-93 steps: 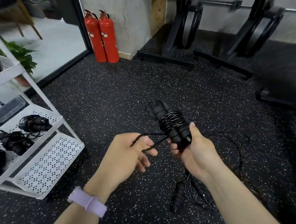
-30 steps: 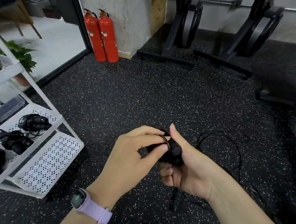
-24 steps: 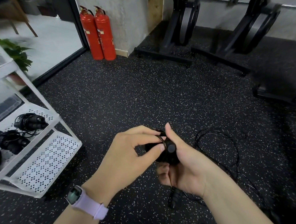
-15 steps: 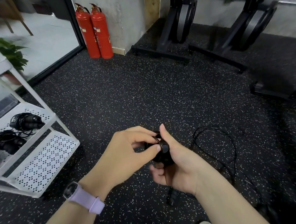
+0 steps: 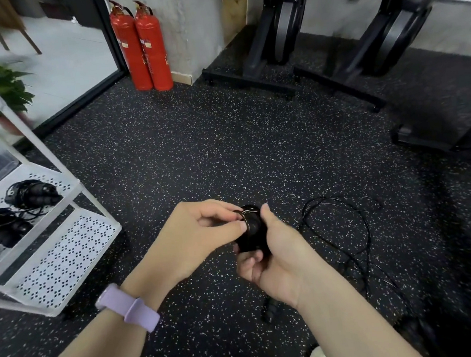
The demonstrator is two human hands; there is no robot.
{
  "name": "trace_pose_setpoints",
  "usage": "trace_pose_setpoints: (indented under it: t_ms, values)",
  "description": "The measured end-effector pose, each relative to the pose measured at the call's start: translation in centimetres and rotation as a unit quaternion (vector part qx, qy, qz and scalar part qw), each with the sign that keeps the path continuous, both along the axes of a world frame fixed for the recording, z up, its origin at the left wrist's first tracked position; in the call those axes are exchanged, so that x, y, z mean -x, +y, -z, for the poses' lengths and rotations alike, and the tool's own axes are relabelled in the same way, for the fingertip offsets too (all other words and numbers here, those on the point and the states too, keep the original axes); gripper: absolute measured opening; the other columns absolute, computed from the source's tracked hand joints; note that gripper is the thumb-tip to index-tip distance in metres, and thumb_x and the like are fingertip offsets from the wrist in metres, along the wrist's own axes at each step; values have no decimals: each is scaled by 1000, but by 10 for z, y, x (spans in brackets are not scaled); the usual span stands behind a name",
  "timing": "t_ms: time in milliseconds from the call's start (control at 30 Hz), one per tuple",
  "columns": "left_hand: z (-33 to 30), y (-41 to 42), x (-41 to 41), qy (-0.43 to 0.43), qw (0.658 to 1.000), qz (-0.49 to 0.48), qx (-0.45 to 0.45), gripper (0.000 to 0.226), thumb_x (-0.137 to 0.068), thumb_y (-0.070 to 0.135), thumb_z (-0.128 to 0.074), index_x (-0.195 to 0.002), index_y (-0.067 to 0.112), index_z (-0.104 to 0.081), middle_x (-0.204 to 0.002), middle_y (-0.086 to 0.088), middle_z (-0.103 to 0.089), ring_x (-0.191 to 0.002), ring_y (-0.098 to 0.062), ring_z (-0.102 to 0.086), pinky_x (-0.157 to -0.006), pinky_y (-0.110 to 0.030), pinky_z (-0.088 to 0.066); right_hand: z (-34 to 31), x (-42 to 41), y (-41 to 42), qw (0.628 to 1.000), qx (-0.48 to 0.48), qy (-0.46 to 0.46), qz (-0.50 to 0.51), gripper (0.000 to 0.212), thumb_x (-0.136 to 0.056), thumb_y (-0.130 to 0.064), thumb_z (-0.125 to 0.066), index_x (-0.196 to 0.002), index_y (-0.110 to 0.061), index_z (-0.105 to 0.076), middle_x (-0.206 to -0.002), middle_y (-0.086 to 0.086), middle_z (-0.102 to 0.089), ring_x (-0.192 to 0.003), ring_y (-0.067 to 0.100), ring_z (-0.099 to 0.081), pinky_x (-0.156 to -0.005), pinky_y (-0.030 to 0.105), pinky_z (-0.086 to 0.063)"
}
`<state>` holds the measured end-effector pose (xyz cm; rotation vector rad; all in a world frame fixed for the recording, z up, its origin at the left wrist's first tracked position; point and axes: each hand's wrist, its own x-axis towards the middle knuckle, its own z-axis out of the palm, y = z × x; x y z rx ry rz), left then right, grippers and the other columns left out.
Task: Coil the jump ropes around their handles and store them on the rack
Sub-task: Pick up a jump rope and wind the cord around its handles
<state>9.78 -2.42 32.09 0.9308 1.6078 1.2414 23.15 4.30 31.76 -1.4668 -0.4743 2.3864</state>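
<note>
The right hand (image 5: 276, 256) is curled round a bundle (image 5: 251, 231) of two black handles with rope coiled about them, held end-on near the middle of the view, above the floor (image 5: 226, 150); the left hand (image 5: 196, 234) pinches the rope's end (image 5: 239, 214) at the bundle's top with thumb and forefinger, so both hands are closed on the same rope, one gripping, one pinching; the step in hand looks like tucking the loose end under a turn so the coil will not spring open; to do it well, the right hand should keep the turns squeezed tight while the left slips the end beneath the last loop and pulls it snug, since a thin, slick cord likely unwinds the moment tension drops; the handles look like dark, ribbed foam or rubber, stubby and round in section, though the hands hide most of them; the cord is fine, glossy and wiry; a second rope (image 5: 348, 225) lies loose on the floor just right of the hands, its cord in wide loops, with one handle (image 5: 270, 310) near, below the right wrist; the floor is black speckled rubber, matt and grippy; at the left stands the rack (image 5: 63, 252), white perforated metal with slanted shelves, and coiled ropes (image 5: 31, 193) already rest on its middle shelf; once secured, the bundle belongs there beside them.
</note>
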Motion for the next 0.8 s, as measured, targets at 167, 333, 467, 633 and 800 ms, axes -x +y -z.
trace_pose_setpoints:
  t_ms: [167, 333, 467, 633, 800]
  values:
    - [-6, 0, -2, 7, 1000, -22, -2, 10, -81, 2, -80, -77, 11, -80, -100, 4, -78, -92, -21, -76, -89, -38, -61, -8, -2, 2, 998, -5, 62, 17, 36, -110, -28, -49, -121, 4, -61, -76, 14, -64, -48, 17, -47, -54, 39, -61]
    - [1, -1, -3, 64, 997, -31, 33, 14, -80, 12, -84, -79, 8, -71, -92, 8, -76, -88, -22, -75, -85, -27, -60, -9, 4, -5, 999, -52, 12, -7, 33, -108, -24, -54, -112, 7, -65, -66, 13, -71, -52, 23, -65, -55, 38, -62]
    - [0, 1, -3, 50, 996, -63, 41, 12, -80, 18, -82, -75, 12, -73, -89, 7, -76, -89, -18, -73, -76, -16, -55, -9, 3, -5, 998, -59, 11, -16, 35, -108, -27, -55, -105, 6, -66, -61, 11, -68, -48, 21, -62, -54, 38, -62]
    - [0, 3, -2, -22, 993, -98, 54, 26, -84, 23, -80, -79, 1, -68, -82, -16, -76, -75, -23, -72, -81, -37, -63, -9, 0, -6, 995, -65, 18, -79, 45, -108, -37, -51, -120, 4, -66, -102, 22, -68, -61, 25, -71, -58, 37, -62]
    - [-2, 0, 5, -89, 988, -112, 51, 22, -84, 18, -80, -80, 8, -61, -92, -26, -74, -80, -30, -70, -87, -42, -61, -9, -2, -5, 992, -74, 31, -96, 45, -106, -39, -55, -119, 3, -67, -101, 25, -71, -60, 21, -69, -55, 31, -59]
